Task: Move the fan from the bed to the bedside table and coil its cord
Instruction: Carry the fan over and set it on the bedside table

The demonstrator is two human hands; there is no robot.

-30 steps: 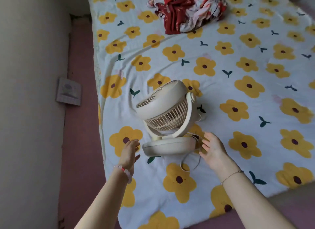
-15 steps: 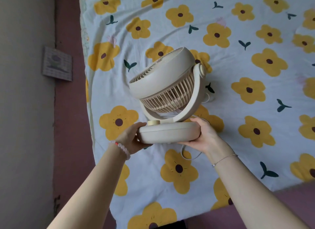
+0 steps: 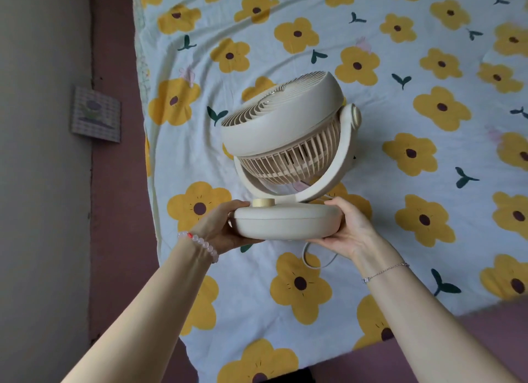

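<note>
The cream fan (image 3: pixel 288 154) is sitting upright between both hands over the bed (image 3: pixel 400 182), its round grille head tilting up and to the left within the curved yoke. Whether the base is touching the sheet or sitting just above it cannot be told. The left hand (image 3: pixel 225 228) is clasping the left end of the oval base, thumb lying on top beside the small knob (image 3: pixel 263 202). The right hand (image 3: pixel 348 228) is cupping the right end, thumb on top and palm against the rim. The cord (image 3: pixel 310 261) is hanging in a loop beneath the base, lying against the flowered sheet. A beaded bracelet (image 3: pixel 200 244) is circling the left wrist, a thin chain (image 3: pixel 384 271) the right.
</note>
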